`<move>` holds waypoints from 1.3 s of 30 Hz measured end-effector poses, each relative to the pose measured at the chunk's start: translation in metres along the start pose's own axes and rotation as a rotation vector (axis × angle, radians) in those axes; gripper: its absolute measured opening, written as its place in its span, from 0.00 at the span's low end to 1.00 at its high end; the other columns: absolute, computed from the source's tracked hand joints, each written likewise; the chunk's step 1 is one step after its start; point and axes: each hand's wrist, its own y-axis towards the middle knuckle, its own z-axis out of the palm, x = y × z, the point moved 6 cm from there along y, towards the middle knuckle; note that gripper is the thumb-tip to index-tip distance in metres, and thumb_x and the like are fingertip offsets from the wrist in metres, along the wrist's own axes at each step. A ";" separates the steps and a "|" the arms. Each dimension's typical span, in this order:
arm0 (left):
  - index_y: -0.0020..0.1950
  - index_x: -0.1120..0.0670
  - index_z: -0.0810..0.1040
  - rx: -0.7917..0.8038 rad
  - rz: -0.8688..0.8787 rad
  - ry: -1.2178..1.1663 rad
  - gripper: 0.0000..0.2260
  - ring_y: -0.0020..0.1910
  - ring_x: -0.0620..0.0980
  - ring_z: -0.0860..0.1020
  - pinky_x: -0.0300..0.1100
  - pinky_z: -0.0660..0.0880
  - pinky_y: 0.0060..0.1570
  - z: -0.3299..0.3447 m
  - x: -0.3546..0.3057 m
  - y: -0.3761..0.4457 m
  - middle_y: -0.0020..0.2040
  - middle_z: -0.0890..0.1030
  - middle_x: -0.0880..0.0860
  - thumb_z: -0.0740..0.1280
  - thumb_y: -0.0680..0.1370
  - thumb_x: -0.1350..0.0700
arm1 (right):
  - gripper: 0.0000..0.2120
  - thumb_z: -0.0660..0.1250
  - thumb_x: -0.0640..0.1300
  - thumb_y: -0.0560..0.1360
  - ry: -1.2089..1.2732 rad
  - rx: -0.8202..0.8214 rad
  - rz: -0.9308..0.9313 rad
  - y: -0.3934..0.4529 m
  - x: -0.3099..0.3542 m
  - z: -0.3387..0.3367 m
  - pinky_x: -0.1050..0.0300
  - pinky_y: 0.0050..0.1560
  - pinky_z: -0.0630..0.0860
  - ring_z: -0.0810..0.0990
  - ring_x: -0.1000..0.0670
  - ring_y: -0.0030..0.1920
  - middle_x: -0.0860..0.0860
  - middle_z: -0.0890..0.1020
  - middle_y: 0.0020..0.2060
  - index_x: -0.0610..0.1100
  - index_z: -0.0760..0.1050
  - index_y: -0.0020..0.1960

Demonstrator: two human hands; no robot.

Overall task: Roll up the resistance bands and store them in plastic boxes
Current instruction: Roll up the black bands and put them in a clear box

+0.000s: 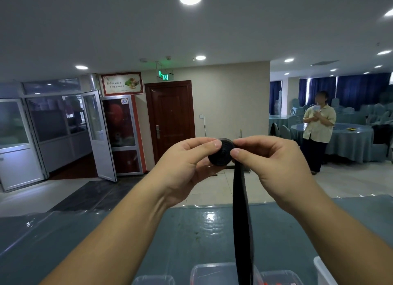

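Observation:
A black resistance band (221, 155) is partly wound into a tight coil, held up in front of me above the table. Its loose tail (242, 221) hangs straight down past the bottom edge of the view. My left hand (187, 168) pinches the coil from the left with thumb on its face. My right hand (274, 165) pinches it from the right where the tail leaves the coil. Clear plastic boxes (210, 273) stand at the near edge of the table, and the tail drops between them.
The table (106, 242) has a blue-grey cloth under clear plastic film. Another clear box (154, 280) and a white container (323, 270) sit at the bottom. A person (318, 129) stands at the right by round tables. A door and glass partitions lie ahead.

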 end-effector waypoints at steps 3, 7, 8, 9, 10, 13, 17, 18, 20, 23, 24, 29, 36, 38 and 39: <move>0.63 0.65 0.82 0.031 0.018 0.134 0.12 0.56 0.56 0.87 0.43 0.84 0.55 -0.002 -0.008 -0.003 0.56 0.87 0.62 0.70 0.80 0.63 | 0.10 0.76 0.35 0.75 -0.018 0.075 0.007 0.004 0.004 -0.001 0.60 0.51 0.82 0.89 0.53 0.46 0.53 0.90 0.42 0.50 0.87 0.48; 0.62 0.65 0.82 0.058 0.063 0.065 0.11 0.57 0.57 0.86 0.43 0.83 0.57 -0.003 -0.010 -0.006 0.57 0.86 0.62 0.69 0.80 0.65 | 0.09 0.76 0.35 0.74 0.056 0.039 -0.028 0.004 0.007 0.000 0.58 0.52 0.83 0.89 0.51 0.48 0.51 0.90 0.44 0.47 0.87 0.50; 0.62 0.63 0.82 0.056 0.077 0.035 0.11 0.58 0.57 0.86 0.45 0.83 0.58 -0.002 -0.008 -0.007 0.58 0.86 0.62 0.69 0.80 0.64 | 0.09 0.76 0.36 0.74 0.078 0.016 -0.040 0.002 0.007 0.000 0.58 0.52 0.83 0.89 0.51 0.49 0.51 0.90 0.45 0.47 0.87 0.51; 0.64 0.63 0.82 0.049 0.087 -0.002 0.12 0.60 0.58 0.85 0.47 0.82 0.60 -0.001 -0.004 -0.008 0.59 0.86 0.62 0.68 0.80 0.64 | 0.09 0.76 0.36 0.74 0.091 0.001 -0.048 0.001 0.006 0.001 0.57 0.54 0.83 0.89 0.51 0.50 0.51 0.90 0.46 0.47 0.87 0.52; 0.65 0.63 0.82 0.035 0.089 -0.047 0.13 0.60 0.58 0.85 0.48 0.82 0.62 0.001 0.000 -0.007 0.60 0.85 0.63 0.68 0.81 0.63 | 0.10 0.76 0.36 0.74 0.101 -0.002 -0.051 0.000 0.005 0.002 0.57 0.55 0.83 0.89 0.51 0.51 0.51 0.90 0.47 0.47 0.87 0.53; 0.64 0.63 0.82 0.009 0.070 -0.080 0.12 0.58 0.57 0.85 0.48 0.82 0.61 0.001 0.007 -0.007 0.60 0.85 0.64 0.68 0.81 0.65 | 0.11 0.75 0.33 0.74 0.085 0.046 -0.029 0.002 0.005 0.002 0.57 0.58 0.83 0.89 0.51 0.51 0.50 0.90 0.47 0.42 0.87 0.56; 0.58 0.61 0.84 0.035 0.095 0.163 0.09 0.57 0.58 0.86 0.49 0.83 0.60 -0.006 -0.006 -0.007 0.56 0.86 0.62 0.71 0.79 0.63 | 0.11 0.76 0.33 0.74 -0.048 0.182 -0.027 0.006 0.013 0.003 0.63 0.53 0.83 0.89 0.54 0.48 0.53 0.90 0.44 0.46 0.87 0.52; 0.59 0.63 0.84 0.030 0.103 0.155 0.10 0.57 0.58 0.86 0.49 0.83 0.60 -0.007 -0.009 -0.007 0.56 0.86 0.62 0.71 0.79 0.63 | 0.11 0.76 0.33 0.74 -0.040 0.184 -0.036 0.007 0.016 0.004 0.63 0.53 0.83 0.89 0.54 0.48 0.53 0.90 0.44 0.47 0.87 0.52; 0.61 0.64 0.83 0.021 0.124 0.083 0.11 0.57 0.58 0.86 0.49 0.83 0.59 -0.005 -0.012 -0.006 0.57 0.86 0.63 0.70 0.80 0.63 | 0.11 0.77 0.34 0.73 0.006 0.108 -0.059 0.007 0.017 0.003 0.60 0.54 0.83 0.89 0.53 0.49 0.53 0.90 0.45 0.46 0.86 0.52; 0.62 0.63 0.82 -0.020 0.128 -0.049 0.11 0.54 0.55 0.87 0.47 0.83 0.58 -0.001 -0.007 -0.005 0.56 0.87 0.61 0.68 0.82 0.61 | 0.11 0.77 0.35 0.73 0.082 0.006 -0.049 0.005 0.011 0.003 0.52 0.58 0.84 0.89 0.50 0.50 0.50 0.90 0.47 0.43 0.86 0.55; 0.62 0.63 0.82 -0.035 0.128 -0.080 0.11 0.53 0.54 0.87 0.47 0.84 0.58 -0.001 -0.005 -0.004 0.55 0.87 0.61 0.68 0.82 0.60 | 0.12 0.77 0.35 0.73 0.095 0.004 -0.034 0.005 0.009 0.003 0.49 0.59 0.84 0.89 0.49 0.51 0.50 0.90 0.48 0.43 0.86 0.56; 0.62 0.59 0.83 -0.015 0.074 0.021 0.12 0.55 0.60 0.87 0.50 0.84 0.56 -0.006 -0.002 -0.006 0.57 0.86 0.61 0.71 0.79 0.63 | 0.12 0.74 0.33 0.76 0.017 0.102 0.011 0.004 0.008 0.002 0.47 0.61 0.83 0.89 0.51 0.51 0.52 0.90 0.47 0.47 0.87 0.54; 0.61 0.61 0.84 0.010 0.098 0.017 0.11 0.57 0.54 0.86 0.43 0.82 0.60 -0.006 -0.006 -0.008 0.57 0.87 0.60 0.71 0.79 0.63 | 0.12 0.76 0.36 0.74 0.056 0.043 -0.031 0.000 0.008 0.005 0.50 0.60 0.82 0.89 0.52 0.52 0.53 0.90 0.47 0.51 0.87 0.53; 0.63 0.62 0.83 -0.002 0.099 -0.076 0.13 0.56 0.54 0.86 0.43 0.82 0.61 -0.003 0.001 -0.007 0.59 0.86 0.61 0.70 0.79 0.63 | 0.12 0.77 0.36 0.73 0.111 0.002 -0.031 0.000 0.006 0.006 0.52 0.57 0.83 0.89 0.51 0.51 0.52 0.90 0.47 0.50 0.87 0.52; 0.64 0.62 0.83 -0.003 0.097 -0.095 0.13 0.57 0.55 0.86 0.44 0.82 0.61 -0.003 0.005 -0.007 0.59 0.86 0.62 0.70 0.80 0.63 | 0.11 0.77 0.35 0.74 0.107 0.011 -0.028 0.001 0.006 0.005 0.54 0.56 0.83 0.89 0.51 0.51 0.52 0.90 0.46 0.49 0.87 0.53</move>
